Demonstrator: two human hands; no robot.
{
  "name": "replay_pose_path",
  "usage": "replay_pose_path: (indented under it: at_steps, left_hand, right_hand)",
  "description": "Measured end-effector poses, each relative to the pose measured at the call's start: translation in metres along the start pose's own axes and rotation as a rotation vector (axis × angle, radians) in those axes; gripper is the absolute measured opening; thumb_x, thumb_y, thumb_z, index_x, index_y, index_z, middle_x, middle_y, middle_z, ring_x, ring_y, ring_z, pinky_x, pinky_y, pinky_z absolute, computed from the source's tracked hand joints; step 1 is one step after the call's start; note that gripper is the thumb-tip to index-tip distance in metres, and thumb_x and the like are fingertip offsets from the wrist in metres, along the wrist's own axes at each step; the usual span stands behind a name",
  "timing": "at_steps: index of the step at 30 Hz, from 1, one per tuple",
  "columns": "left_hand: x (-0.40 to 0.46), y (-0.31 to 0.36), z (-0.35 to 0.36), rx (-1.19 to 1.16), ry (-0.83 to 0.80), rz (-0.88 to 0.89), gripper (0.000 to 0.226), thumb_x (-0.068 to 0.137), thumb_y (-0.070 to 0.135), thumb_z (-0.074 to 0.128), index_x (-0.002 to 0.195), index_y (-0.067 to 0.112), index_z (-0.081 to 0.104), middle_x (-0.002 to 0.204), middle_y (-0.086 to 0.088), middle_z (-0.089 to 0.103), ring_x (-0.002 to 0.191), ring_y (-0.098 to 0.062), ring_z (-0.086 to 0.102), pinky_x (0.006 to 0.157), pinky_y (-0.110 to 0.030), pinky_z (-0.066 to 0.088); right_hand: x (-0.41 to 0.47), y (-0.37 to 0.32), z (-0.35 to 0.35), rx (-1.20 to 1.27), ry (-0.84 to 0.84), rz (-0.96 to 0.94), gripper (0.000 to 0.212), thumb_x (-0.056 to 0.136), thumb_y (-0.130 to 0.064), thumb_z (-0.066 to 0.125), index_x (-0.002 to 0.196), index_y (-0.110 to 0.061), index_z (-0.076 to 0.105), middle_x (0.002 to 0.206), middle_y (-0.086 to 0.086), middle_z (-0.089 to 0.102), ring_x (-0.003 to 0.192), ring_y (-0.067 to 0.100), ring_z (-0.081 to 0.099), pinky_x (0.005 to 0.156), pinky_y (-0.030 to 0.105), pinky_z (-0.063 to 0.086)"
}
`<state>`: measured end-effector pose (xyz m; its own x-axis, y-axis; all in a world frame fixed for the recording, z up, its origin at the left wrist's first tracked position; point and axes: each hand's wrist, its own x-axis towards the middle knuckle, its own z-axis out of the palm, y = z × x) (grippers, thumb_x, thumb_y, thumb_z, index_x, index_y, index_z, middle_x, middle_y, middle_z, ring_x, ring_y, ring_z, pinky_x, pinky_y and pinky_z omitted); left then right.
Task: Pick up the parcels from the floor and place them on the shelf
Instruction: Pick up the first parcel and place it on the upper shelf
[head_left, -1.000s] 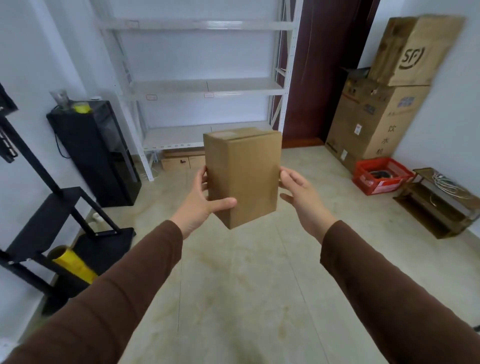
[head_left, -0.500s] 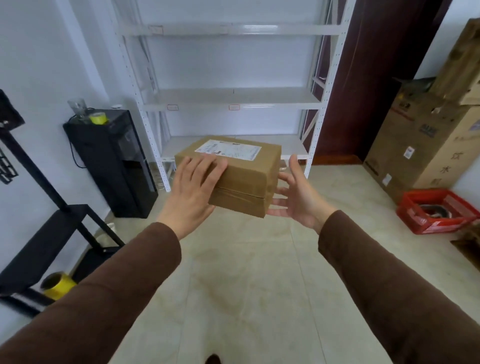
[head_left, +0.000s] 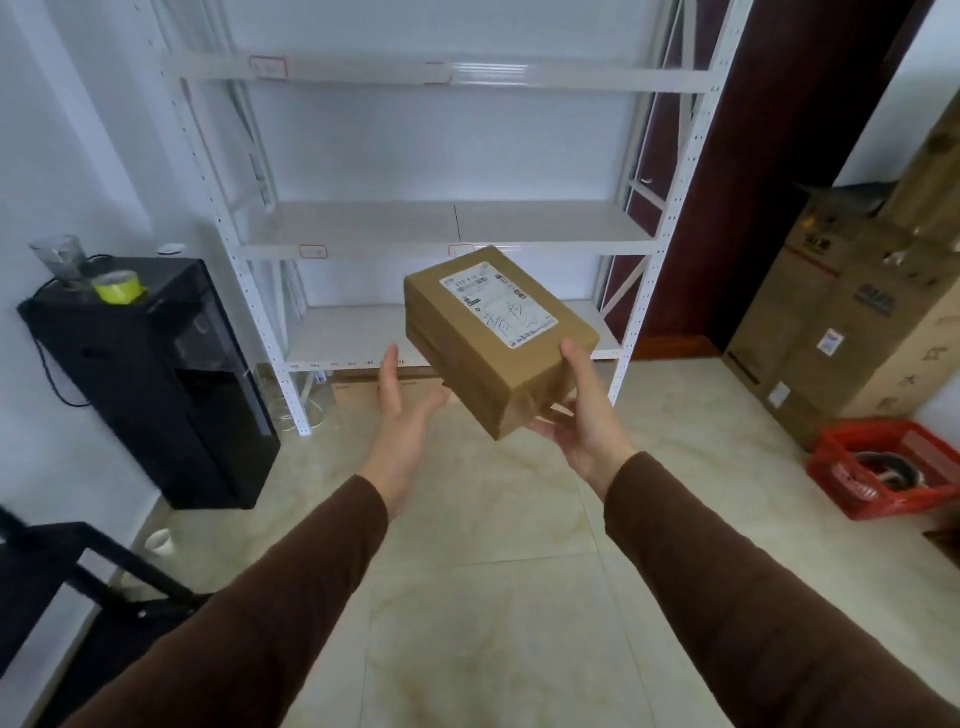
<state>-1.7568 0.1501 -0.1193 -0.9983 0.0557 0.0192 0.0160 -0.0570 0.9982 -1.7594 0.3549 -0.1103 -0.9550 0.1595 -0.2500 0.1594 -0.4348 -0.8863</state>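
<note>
A brown cardboard parcel (head_left: 483, 358) with a white shipping label on top is held in the air in front of the white metal shelf (head_left: 441, 228). My right hand (head_left: 582, 415) grips its near right corner, thumb on top and fingers underneath. My left hand (head_left: 402, 415) is open just left of the parcel, palm turned toward it, and is not gripping it. The shelf's boards carry nothing that I can see.
A black cabinet (head_left: 150, 384) with a yellow tape roll stands left of the shelf. Large cardboard boxes (head_left: 852, 312) and a red crate (head_left: 883, 467) line the right wall. A black stand (head_left: 67, 561) is at the lower left. Flat boxes lie under the lowest shelf.
I have come closer to the shelf. The parcel turned label-up and swung to the right; my left hand came off its top and the right hand now carries it.
</note>
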Motion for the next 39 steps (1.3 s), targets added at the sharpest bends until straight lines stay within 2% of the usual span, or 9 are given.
replay_pose_path:
  at_steps: [2,5,8,10,14,17,22,30,39]
  left_hand:
    - [0.04,-0.002,0.007,-0.273,-0.073,-0.217,0.093,0.087,0.055,0.069,0.16,0.051,0.011,0.173,0.006,0.013,0.159,-0.024,0.017,0.126,-0.054,0.017]
    - [0.106,-0.01,0.01,-0.347,-0.193,-0.307,0.101,0.076,0.073,0.07,0.16,0.049,0.02,0.171,-0.002,0.022,0.154,-0.03,0.03,0.124,-0.062,0.019]
    - [0.173,-0.015,0.007,-0.321,-0.212,-0.243,0.088,0.076,0.068,0.074,0.153,0.045,0.039,0.154,0.0,0.054,0.14,-0.025,0.051,0.122,-0.058,0.029]
    - [0.216,-0.016,0.002,-0.324,-0.17,-0.197,0.073,0.082,0.055,0.075,0.148,0.042,0.047,0.146,0.001,0.063,0.132,-0.023,0.058,0.118,-0.05,0.04]
    - [0.288,-0.01,-0.02,-0.304,-0.052,-0.189,0.059,0.091,0.046,0.069,0.146,0.038,0.05,0.14,-0.002,0.063,0.127,-0.025,0.06,0.109,-0.044,0.05]
    - [0.331,-0.007,-0.049,-0.302,0.027,-0.21,0.054,0.094,0.043,0.066,0.146,0.036,0.05,0.134,-0.001,0.063,0.121,-0.023,0.061,0.101,-0.04,0.054]
    - [0.406,-0.014,-0.11,-0.277,0.119,-0.284,0.054,0.092,0.049,0.067,0.142,0.035,0.053,0.136,-0.004,0.06,0.129,-0.029,0.058,0.111,-0.045,0.048]
    - [0.545,-0.023,-0.211,-0.213,0.087,-0.295,0.06,0.09,0.052,0.067,0.144,0.032,0.049,0.139,-0.007,0.06,0.129,-0.03,0.059,0.11,-0.045,0.048]
    - [0.674,-0.023,-0.279,-0.264,0.052,-0.189,0.067,0.084,0.05,0.069,0.145,0.034,0.048,0.139,-0.001,0.066,0.131,-0.024,0.061,0.115,-0.045,0.044]
  right_hand:
    - [0.03,0.004,0.015,0.03,0.063,-0.057,0.078,0.086,-0.061,0.07,0.149,-0.029,0.038,0.14,0.006,0.06,0.121,0.029,0.066,0.1,0.052,0.058]
    - [0.079,0.007,0.041,0.078,0.131,-0.105,0.077,0.088,-0.05,0.074,0.146,-0.025,0.03,0.137,0.005,0.061,0.122,0.028,0.066,0.106,0.052,0.053]
    - [0.135,0.01,0.063,0.074,0.093,-0.097,0.074,0.09,-0.046,0.075,0.144,-0.027,0.028,0.138,0.004,0.059,0.124,0.026,0.064,0.108,0.052,0.05]
    - [0.174,0.008,0.072,0.056,0.05,-0.059,0.073,0.089,-0.047,0.074,0.143,-0.028,0.029,0.141,0.001,0.057,0.126,0.024,0.061,0.11,0.053,0.047]
    - [0.251,-0.005,0.097,-0.013,-0.008,0.014,0.082,0.082,-0.066,0.068,0.146,-0.029,0.032,0.132,-0.006,0.054,0.134,0.025,0.05,0.115,0.056,0.04]
    - [0.306,-0.013,0.124,-0.068,-0.053,0.026,0.07,0.086,-0.071,0.059,0.14,-0.03,0.041,0.126,-0.013,0.054,0.133,0.022,0.051,0.117,0.059,0.033]
    - [0.392,0.0,0.187,-0.127,-0.134,0.079,0.062,0.086,-0.073,0.059,0.132,-0.032,0.048,0.129,-0.013,0.056,0.133,0.024,0.049,0.118,0.059,0.033]
    - [0.516,0.032,0.294,-0.127,-0.157,0.079,0.045,0.096,-0.06,0.057,0.128,-0.029,0.053,0.129,-0.001,0.059,0.129,0.023,0.055,0.117,0.049,0.04]
    - [0.622,0.037,0.383,-0.123,-0.133,-0.096,0.048,0.1,-0.051,0.055,0.138,-0.021,0.051,0.133,0.003,0.061,0.131,0.023,0.056,0.114,0.042,0.045]
